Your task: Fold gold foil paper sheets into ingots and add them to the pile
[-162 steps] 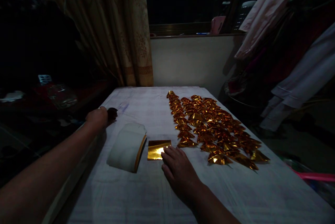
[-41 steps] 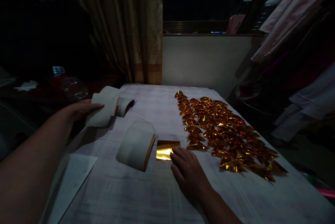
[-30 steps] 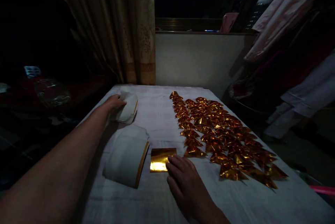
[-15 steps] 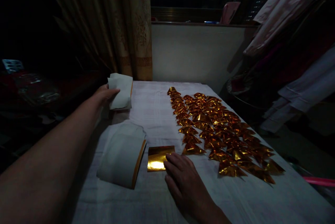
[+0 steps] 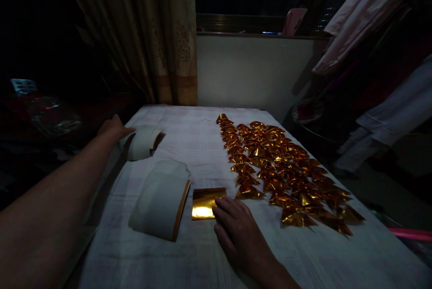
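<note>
At the far left of the table, my left hand [image 5: 114, 128] is at the left edge of a small stack of foil paper [image 5: 143, 142], pale side up. Its thumb presses the edge, and the other fingers are mostly hidden. Nearer me lies a bigger stack of foil paper [image 5: 160, 201] with an orange-gold edge. Beside it a single gold foil sheet [image 5: 204, 203] rests shiny side up. My right hand [image 5: 236, 223] lies flat, fingers stretched out, its fingertips touching the sheet's right edge.
Several rows of folded gold foil pieces [image 5: 276, 158] cover the table's right side. A pale checked cloth [image 5: 189, 127] covers the table. A curtain [image 5: 168, 55] hangs behind at left, hung clothes [image 5: 357, 19] at right. A pink container [image 5: 294, 21] stands on the sill.
My left hand has moved left and lowered the small foil paper stack from above the table onto the cloth. My right hand and the single sheet have stayed in place.
</note>
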The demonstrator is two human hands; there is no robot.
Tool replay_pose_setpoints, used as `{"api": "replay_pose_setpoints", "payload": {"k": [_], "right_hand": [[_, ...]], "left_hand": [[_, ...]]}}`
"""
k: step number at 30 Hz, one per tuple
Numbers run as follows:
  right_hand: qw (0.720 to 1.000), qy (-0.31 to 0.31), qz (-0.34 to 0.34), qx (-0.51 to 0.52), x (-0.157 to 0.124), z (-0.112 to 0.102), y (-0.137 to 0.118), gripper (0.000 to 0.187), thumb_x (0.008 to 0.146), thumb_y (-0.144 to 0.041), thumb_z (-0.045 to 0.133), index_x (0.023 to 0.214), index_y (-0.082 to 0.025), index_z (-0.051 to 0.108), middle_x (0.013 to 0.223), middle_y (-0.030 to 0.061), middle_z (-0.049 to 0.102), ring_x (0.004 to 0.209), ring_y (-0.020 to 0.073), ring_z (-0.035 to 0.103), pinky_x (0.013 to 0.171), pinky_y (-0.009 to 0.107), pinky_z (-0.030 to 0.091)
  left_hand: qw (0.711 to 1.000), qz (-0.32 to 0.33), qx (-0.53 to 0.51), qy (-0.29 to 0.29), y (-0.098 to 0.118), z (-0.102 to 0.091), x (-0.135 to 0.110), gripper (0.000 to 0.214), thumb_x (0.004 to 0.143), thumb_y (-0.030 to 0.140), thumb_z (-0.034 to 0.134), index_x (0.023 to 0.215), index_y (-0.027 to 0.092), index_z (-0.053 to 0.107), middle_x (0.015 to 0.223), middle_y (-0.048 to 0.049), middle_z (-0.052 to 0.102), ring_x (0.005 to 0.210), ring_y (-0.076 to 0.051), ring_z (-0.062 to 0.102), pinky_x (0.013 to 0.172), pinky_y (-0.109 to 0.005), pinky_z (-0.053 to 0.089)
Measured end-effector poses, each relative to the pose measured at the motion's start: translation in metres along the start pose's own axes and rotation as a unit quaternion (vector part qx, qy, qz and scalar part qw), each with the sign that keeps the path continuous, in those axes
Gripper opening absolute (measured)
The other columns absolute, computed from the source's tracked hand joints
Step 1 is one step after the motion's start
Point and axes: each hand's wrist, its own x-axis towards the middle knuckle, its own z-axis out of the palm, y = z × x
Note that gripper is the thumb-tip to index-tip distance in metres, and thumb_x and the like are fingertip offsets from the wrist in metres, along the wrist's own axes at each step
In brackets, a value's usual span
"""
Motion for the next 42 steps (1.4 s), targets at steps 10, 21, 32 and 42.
{"api": "replay_pose_setpoints", "payload": {"k": [10, 21, 32, 42], "right_hand": [[1.0, -0.018, -0.003, -0.004, 0.001, 0.001, 0.002, 0.037, 0.093, -0.018, 0.054, 0.128, -0.021, 0.063, 0.135, 0.0115, 0.064, 0.127, 0.0291, 0.057, 0.107, 0.055, 0.046], [1.0, -0.002, -0.004, 0.007, 0.004, 0.0, 0.0, 0.035, 0.09, -0.015, 0.057, 0.123, -0.021, 0.065, 0.13, 0.0117, 0.067, 0.124, 0.0282, 0.059, 0.106, 0.053, 0.046], [1.0, 0.002, -0.015, 0.009, 0.003, 0.001, 0.003, 0.033, 0.092, -0.018, 0.056, 0.124, -0.022, 0.065, 0.131, 0.0112, 0.066, 0.126, 0.0289, 0.057, 0.107, 0.053, 0.044], [0.999, 0.014, -0.029, -0.001, 0.004, 0.003, 0.004, 0.031, 0.092, -0.018, 0.056, 0.121, -0.022, 0.066, 0.129, 0.0111, 0.067, 0.123, 0.0281, 0.059, 0.104, 0.05, 0.047]], "left_hand": [[0.984, 0.174, 0.048, 0.008, 0.026, 0.033, -0.117, 0.047, 0.091, 0.043, 0.051, 0.132, 0.023, 0.059, 0.147, -0.0064, 0.055, 0.137, -0.027, 0.048, 0.116, -0.039, 0.036], [0.984, 0.066, -0.044, -0.159, -0.007, 0.056, -0.203, 0.102, 0.069, 0.069, 0.064, 0.15, 0.012, 0.04, 0.145, -0.0203, 0.054, 0.132, -0.038, 0.054, 0.106, -0.043, 0.046], [0.951, 0.003, -0.263, -0.161, -0.007, 0.07, -0.208, 0.103, 0.062, 0.048, 0.082, 0.15, 0.013, 0.04, 0.141, -0.0198, 0.06, 0.124, -0.034, 0.062, 0.101, -0.039, 0.052], [0.969, -0.036, -0.199, -0.144, -0.045, 0.015, -0.184, 0.081, 0.071, 0.05, 0.076, 0.142, 0.018, 0.052, 0.126, -0.0157, 0.07, 0.104, -0.031, 0.072, 0.081, -0.037, 0.06]]}}
